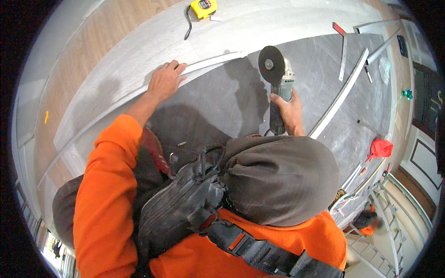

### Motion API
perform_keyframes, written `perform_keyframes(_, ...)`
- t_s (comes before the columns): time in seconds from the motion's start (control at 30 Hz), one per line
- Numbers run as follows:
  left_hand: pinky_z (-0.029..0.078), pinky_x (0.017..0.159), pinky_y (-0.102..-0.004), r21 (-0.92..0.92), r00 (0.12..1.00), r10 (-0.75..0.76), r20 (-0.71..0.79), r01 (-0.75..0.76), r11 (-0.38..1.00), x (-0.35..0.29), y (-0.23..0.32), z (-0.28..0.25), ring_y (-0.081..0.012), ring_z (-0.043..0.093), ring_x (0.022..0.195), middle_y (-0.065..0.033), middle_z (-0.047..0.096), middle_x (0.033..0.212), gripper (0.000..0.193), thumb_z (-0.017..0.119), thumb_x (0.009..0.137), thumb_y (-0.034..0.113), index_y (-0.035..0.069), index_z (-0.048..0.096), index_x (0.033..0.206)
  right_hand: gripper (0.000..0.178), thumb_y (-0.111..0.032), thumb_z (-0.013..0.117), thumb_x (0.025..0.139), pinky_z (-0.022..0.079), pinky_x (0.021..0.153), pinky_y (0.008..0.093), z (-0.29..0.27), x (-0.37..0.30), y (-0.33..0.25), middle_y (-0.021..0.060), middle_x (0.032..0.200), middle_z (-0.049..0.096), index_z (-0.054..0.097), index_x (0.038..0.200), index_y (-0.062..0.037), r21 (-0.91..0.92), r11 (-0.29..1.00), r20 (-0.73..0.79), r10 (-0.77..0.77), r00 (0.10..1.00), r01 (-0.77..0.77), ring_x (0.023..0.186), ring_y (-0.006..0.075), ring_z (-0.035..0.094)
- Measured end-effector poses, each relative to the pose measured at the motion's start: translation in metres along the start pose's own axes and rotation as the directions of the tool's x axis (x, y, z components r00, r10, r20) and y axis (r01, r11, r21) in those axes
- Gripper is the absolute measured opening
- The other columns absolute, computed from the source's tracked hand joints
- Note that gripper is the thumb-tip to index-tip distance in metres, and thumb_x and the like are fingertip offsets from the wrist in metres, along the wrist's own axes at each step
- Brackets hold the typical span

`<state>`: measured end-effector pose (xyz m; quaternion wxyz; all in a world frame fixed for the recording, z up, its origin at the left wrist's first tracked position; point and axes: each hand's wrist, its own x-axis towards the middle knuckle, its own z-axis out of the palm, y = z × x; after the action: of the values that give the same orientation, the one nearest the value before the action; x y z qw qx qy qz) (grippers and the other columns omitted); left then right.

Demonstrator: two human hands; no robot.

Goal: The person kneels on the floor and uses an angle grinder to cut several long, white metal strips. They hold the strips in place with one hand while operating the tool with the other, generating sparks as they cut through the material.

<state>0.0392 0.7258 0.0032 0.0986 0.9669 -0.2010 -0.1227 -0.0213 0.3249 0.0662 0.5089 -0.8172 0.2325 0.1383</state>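
My right hand (292, 112) is wrapped round the body of an angle grinder (286, 89). The grinder points away from me, and its dark cutting disc (271, 65) is raised above the grey sheet. At left, my left hand (166, 82) grips a narrow white trim strip (213, 60), with its fingers over the strip's near end. That strip's far end stops a little left of the disc, apart from it. Both my knees are bent, and a black bag (181, 204) on a strap hangs between them.
A yellow tape measure (204, 8) lies at the far edge. To the right are a red-handled square (343, 51), a long white strip (340, 95) and a red cloth bag (381, 148). Another person (366, 219) is near a ladder (394, 222) at lower right.
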Motion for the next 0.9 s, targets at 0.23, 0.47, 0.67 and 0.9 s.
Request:
perform_keyframes(0.23,0.05,0.099,-0.0426,-0.036,0.998,-0.05,-0.034,0.049,0.998,-0.002,0.004,0.01,-0.0287,0.059,0.114,-0.0088,0.06,0.118,0.037,0.065,0.097,0.03,0.011,0.06,0.129,0.061,-0.026,0.083,0.076,0.054,0.087,0.0386,0.004,0.009,0.008,0.0197,0.109,0.072,0.061,0.123,0.0056,-0.048,0.999,0.047,-0.015,0.999,0.018,0.097,0.0278,0.07)
perform_keyframes(0.47,0.051,0.093,-0.0452,-0.051,0.991,-0.018,-0.131,0.011,0.999,-0.004,0.002,0.015,-0.0324,0.06,0.108,-0.0106,0.061,0.113,0.037,0.07,0.092,0.026,0.011,0.061,0.124,0.061,-0.029,0.083,0.076,0.054,0.088,0.039,0.012,0.011,0.002,0.0193,0.11,0.072,0.062,0.123,0.004,-0.074,0.997,0.048,-0.016,0.999,0.02,0.098,0.0288,0.07)
perform_keyframes(0.67,0.049,0.1,-0.0424,-0.037,0.998,-0.037,-0.05,0.035,0.999,-0.003,0.009,0.004,-0.0283,0.058,0.114,-0.0093,0.06,0.116,0.037,0.065,0.097,0.029,0.01,0.06,0.128,0.061,-0.03,0.082,0.076,0.053,0.09,0.0408,0.013,0.012,-0.001,0.0198,0.11,0.072,0.062,0.123,0.0036,-0.116,0.992,0.066,-0.047,0.997,0.054,0.099,0.0305,0.07)
perform_keyframes(0.9,0.048,0.102,-0.0419,-0.046,0.997,-0.067,-0.025,0.066,0.997,-0.004,0.009,0.005,-0.0279,0.057,0.114,-0.0083,0.059,0.117,0.036,0.065,0.097,0.029,0.011,0.06,0.129,0.065,-0.033,0.082,0.074,0.053,0.091,0.0415,0.018,0.017,0.004,0.0227,0.111,0.072,0.062,0.123,0.0055,-0.139,0.989,0.057,-0.033,0.998,0.041,0.1,0.0332,0.07)
